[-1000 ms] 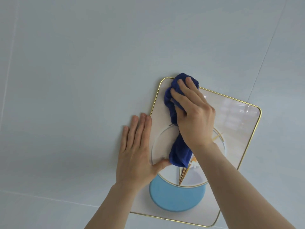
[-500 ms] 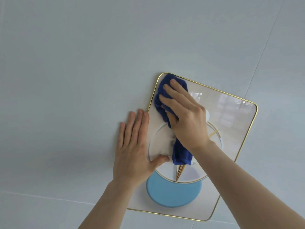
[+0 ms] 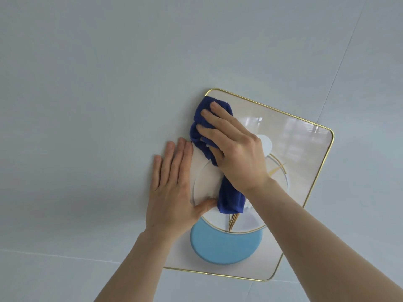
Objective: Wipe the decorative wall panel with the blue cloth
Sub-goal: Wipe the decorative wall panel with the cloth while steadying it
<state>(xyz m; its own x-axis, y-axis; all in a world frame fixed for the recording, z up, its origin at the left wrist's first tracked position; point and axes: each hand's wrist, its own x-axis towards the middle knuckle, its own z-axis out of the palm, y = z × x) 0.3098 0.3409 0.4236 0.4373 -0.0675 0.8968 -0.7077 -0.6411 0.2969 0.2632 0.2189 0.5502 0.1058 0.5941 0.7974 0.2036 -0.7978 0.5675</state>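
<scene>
The decorative wall panel (image 3: 305, 153) is a glossy white rounded rectangle with a thin gold rim, a gold-outlined circle and a light blue disc (image 3: 224, 247) low on it. My right hand (image 3: 235, 149) presses the dark blue cloth (image 3: 231, 197) flat against the panel's upper left part. The cloth bunches under my fingers at the top left corner and its tail hangs down below my wrist. Flat and open, my left hand (image 3: 172, 192) lies across the panel's left edge, with its thumb on the panel and its fingers on the wall.
The panel hangs on a pale grey-blue tiled wall (image 3: 109, 83). A thin grout line (image 3: 349, 57) runs diagonally at the upper right and another crosses low on the left. The panel's glossy face reflects a window at its upper right.
My right hand has slid the cloth leftward along the panel's top toward its upper left corner. My left hand has stayed on the left edge.
</scene>
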